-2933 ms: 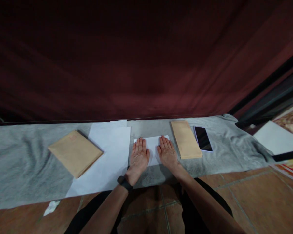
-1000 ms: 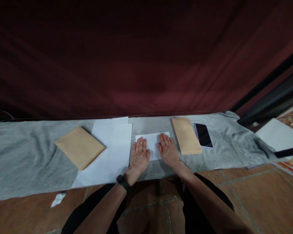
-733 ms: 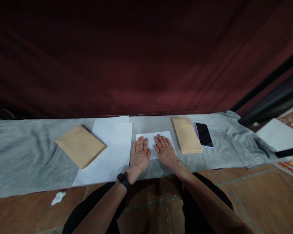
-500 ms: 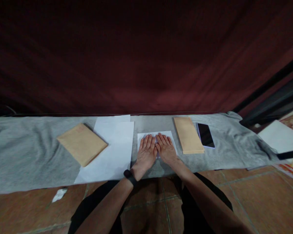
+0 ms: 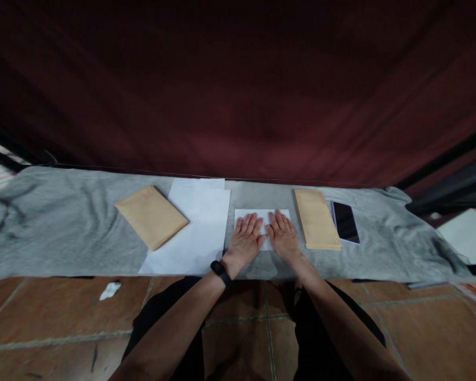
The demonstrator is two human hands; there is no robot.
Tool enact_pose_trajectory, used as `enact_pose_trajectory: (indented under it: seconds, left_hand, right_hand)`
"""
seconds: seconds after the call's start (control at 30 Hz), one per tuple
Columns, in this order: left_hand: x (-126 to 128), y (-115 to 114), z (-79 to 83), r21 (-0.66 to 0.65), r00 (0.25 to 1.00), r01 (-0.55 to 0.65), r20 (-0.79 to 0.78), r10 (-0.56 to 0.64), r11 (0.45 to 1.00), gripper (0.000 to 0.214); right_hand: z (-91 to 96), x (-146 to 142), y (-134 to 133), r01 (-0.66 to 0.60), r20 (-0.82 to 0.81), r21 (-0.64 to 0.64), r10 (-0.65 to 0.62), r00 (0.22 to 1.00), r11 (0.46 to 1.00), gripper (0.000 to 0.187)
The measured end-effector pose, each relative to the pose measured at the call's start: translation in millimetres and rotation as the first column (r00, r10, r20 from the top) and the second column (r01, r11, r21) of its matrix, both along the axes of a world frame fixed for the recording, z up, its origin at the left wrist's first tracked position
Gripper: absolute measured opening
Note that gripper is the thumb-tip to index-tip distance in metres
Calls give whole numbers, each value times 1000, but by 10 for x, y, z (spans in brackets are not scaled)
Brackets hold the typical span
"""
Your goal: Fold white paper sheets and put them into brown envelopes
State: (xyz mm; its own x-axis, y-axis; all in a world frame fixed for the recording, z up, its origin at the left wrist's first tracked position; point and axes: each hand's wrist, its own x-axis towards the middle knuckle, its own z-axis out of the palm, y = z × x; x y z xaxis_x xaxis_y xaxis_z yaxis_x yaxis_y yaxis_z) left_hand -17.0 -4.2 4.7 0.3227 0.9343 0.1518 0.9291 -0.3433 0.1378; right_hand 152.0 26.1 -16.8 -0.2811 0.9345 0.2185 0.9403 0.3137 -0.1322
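A small white folded-looking sheet of paper (image 5: 266, 242) lies flat on the grey cloth in front of me. Palm down, my left hand (image 5: 245, 237) covers its left part, fingers stretched out. My right hand (image 5: 282, 235) rests flat on the right part, fingers also extended. A narrow gap between the hands shows some of the paper; the rest is hidden under them. Just right of my right hand is a stack of brown envelopes (image 5: 317, 219). Larger white sheets (image 5: 206, 233) lie left of my left hand.
More brown envelopes (image 5: 151, 217) sit at an angle partly over the white sheets. A phone (image 5: 346, 222) lies right of the envelope stack. Grey cloth (image 5: 75, 222) covers the long narrow surface, with a dark red curtain (image 5: 238, 106) behind. A crumpled white scrap (image 5: 110, 290) is on the tiled floor.
My hands have slid apart from each other, baring more of the paper between them. The whole view has shifted and tilted slightly; the envelopes, sheets and phone keep their places on the cloth.
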Motion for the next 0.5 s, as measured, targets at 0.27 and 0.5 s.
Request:
enact_pose_trajectory:
  seconds: [0.27,0.5]
  left_hand:
    - [-101,-79,18,-24,999,-51,5,51,998,57]
    - [-149,-116,2,-4,996,-89,2,89,996,57]
  right_hand:
    - [-106,48,-14,57,12,81,-58,998,995,62]
    - [28,9,74,53,-8,34,-52,999,998,58]
